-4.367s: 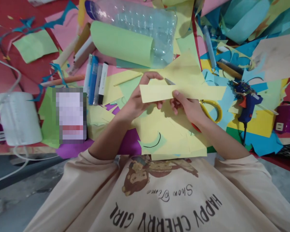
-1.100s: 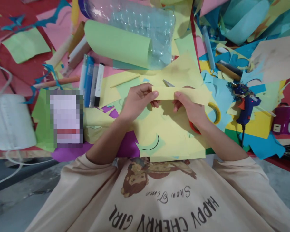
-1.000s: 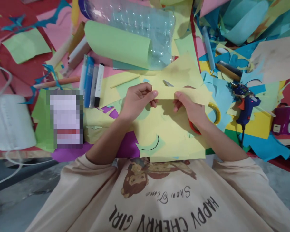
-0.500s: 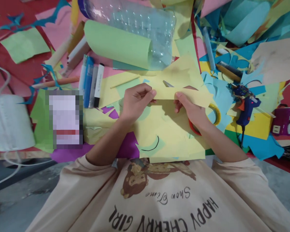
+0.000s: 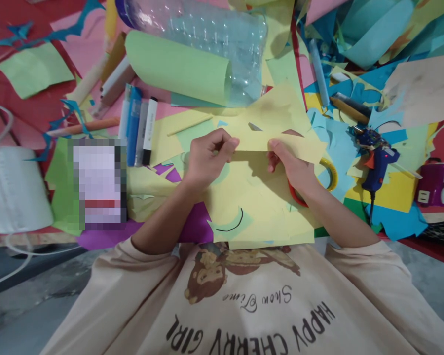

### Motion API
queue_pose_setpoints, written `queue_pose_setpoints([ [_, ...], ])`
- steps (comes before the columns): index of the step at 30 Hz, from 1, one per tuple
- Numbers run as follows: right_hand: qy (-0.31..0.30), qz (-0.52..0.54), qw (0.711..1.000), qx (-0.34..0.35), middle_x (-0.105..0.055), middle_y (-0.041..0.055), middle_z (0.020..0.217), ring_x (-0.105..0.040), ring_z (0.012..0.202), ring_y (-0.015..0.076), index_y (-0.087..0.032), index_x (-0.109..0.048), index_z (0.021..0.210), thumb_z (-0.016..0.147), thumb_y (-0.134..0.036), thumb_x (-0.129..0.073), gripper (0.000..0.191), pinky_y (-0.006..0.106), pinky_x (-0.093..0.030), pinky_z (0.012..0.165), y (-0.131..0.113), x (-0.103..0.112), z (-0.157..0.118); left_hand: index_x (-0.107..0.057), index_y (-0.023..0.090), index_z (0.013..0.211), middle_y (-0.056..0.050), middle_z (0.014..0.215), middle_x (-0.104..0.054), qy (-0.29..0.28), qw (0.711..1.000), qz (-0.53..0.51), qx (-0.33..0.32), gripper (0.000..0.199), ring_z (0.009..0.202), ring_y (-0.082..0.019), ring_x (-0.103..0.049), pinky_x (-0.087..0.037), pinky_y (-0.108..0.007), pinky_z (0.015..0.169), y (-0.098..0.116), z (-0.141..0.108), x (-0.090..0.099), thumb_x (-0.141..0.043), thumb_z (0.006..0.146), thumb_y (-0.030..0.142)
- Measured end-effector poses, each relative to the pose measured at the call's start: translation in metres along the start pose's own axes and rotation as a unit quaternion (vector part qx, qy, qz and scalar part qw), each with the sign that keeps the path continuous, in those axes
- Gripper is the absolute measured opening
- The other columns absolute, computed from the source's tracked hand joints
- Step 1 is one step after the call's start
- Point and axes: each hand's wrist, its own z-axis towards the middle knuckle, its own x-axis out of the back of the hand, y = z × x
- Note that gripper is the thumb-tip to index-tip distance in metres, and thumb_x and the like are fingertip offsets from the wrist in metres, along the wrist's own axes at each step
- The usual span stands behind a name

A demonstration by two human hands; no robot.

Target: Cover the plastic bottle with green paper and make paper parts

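A pale yellow paper strip point(image 5: 255, 143) is stretched between my two hands, above yellow sheets point(image 5: 259, 197) on the table. My left hand point(image 5: 210, 155) pinches its left end between thumb and curled fingers. Farther along the strip, my right hand point(image 5: 290, 160) grips it with the thumb on top, and the strip's right end extends past that hand. Scissors with a red and yellow handle point(image 5: 332, 175) lie partly hidden under my right hand and the paper. Below the strip, a green paper piece point(image 5: 235, 224) bears a curved black line.
Markers point(image 5: 135, 125) and a phone point(image 5: 99, 182) lie left, beside a white device point(image 5: 17, 190). A rolled green sheet point(image 5: 177, 66) and a clear plastic bottle point(image 5: 244, 44) lie behind. On the right are a blue glue gun point(image 5: 376, 170), a purple box point(image 5: 438, 185) and paper scraps.
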Motion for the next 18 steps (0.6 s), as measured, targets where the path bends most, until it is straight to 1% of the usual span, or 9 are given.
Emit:
queue_pose_setpoints([
  [3,-0.014,-0.006,1.0,-0.005,-0.06,-0.003,0.063,-0.057,0.049,0.0092,-0.022,-0.055,0.072,0.084,-0.047,-0.065,0.029,0.024,-0.05,0.053,-0.0017,-0.0008,-0.0018,-0.041,0.019,0.051,0.004,0.047,-0.042,-0.009,1.0,-0.009,-0.013,0.039,0.044,-0.007,-0.041,-0.032,-0.023,0.044,0.0005,-0.0014,0.0017,-0.057,0.084,0.034],
  [5,-0.024,-0.01,1.0,-0.006,-0.06,-0.003,0.063,-0.057,0.05,0.0089,-0.022,-0.055,0.073,0.084,-0.046,-0.064,0.028,0.024,-0.05,0.054,-0.0025,-0.001,-0.003,-0.041,0.019,0.049,0.004,0.046,-0.041,-0.009,0.999,-0.023,-0.029,0.037,0.044,-0.006,-0.039,-0.031,-0.023,0.043,0.0016,-0.0007,0.0028,-0.058,0.081,0.029],
  [8,-0.03,-0.007,0.999,-0.006,-0.059,-0.0037,0.062,-0.056,0.049,0.0085,-0.022,-0.055,0.073,0.085,-0.044,-0.064,0.027,0.023,-0.05,0.053,-0.0022,-0.0009,-0.0037,-0.044,0.019,0.049,0.004,0.045,-0.042,-0.003,0.999,-0.027,-0.036,0.034,0.041,-0.006,-0.035,-0.029,-0.023,0.042,0.004,0.0013,0.0036,-0.055,0.081,0.028],
  [13,-0.033,0.0,0.999,0.0,-0.057,-0.0043,0.06,-0.055,0.048,0.0084,-0.021,-0.054,0.073,0.085,-0.044,-0.064,0.027,0.023,-0.049,0.052,-0.0011,-0.0022,-0.0038,-0.046,0.018,0.048,0.004,0.044,-0.043,0.024,0.998,-0.01,-0.049,0.035,0.04,-0.006,-0.035,-0.032,-0.023,0.044,0.0045,0.0009,0.0035,-0.055,0.081,0.024],
  [15,-0.039,-0.004,0.999,0.005,-0.056,-0.0045,0.059,-0.055,0.049,0.0086,-0.021,-0.054,0.073,0.086,-0.043,-0.063,0.027,0.023,-0.049,0.052,-0.0014,-0.0033,-0.0047,-0.045,0.018,0.046,0.004,0.043,-0.042,0.03,0.998,-0.027,-0.039,0.036,0.04,-0.005,-0.035,-0.03,-0.023,0.042,0.0035,-0.0002,0.004,-0.057,0.08,0.025],
  [16,-0.044,-0.005,0.999,0.007,-0.057,-0.0046,0.059,-0.056,0.049,0.0087,-0.021,-0.054,0.073,0.086,-0.042,-0.064,0.027,0.023,-0.049,0.053,-0.0018,-0.0038,-0.0052,-0.046,0.018,0.046,0.004,0.042,-0.042,0.023,0.998,-0.042,-0.028,0.037,0.039,-0.005,-0.035,-0.029,-0.022,0.041,0.0031,-0.0007,0.0043,-0.058,0.079,0.029],
  [18,-0.051,-0.008,0.999,0.009,-0.057,-0.0048,0.059,-0.056,0.049,0.0089,-0.022,-0.053,0.073,0.086,-0.042,-0.063,0.026,0.024,-0.049,0.054,-0.0027,-0.0043,-0.0064,-0.049,0.019,0.048,0.004,0.042,-0.043,-0.018,0.998,-0.067,0.006,0.038,0.038,-0.006,-0.036,-0.028,-0.022,0.039,0.0032,-0.0018,0.0047,-0.062,0.078,0.037],
])
